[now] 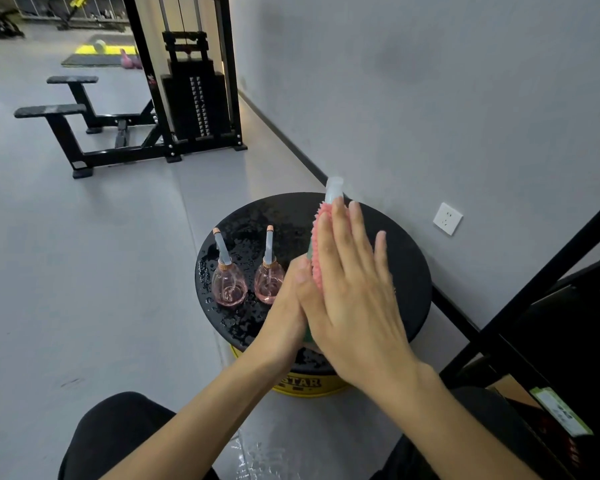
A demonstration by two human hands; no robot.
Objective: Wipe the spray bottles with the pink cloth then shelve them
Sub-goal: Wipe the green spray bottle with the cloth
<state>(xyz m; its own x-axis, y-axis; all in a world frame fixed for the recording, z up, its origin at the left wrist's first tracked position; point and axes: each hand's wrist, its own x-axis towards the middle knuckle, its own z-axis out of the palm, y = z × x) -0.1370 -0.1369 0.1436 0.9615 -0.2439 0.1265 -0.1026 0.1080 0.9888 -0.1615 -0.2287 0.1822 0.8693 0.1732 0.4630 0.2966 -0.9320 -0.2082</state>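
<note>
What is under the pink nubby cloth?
A bottle with a clear cap poking out above the pink nubby cloth. The right hand and cloth cover the bottle's body.

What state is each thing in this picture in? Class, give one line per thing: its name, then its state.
Left hand: holding the green bottle from below.
Right hand: flat, pressing the pink cloth against the bottle.
Pink cloth: wrapped against the bottle.
Green bottle: lifted, tilted, clear cap on.
Two pink bottles: upright on the stool, untouched.
Black stool top: wet with droplets.
</note>
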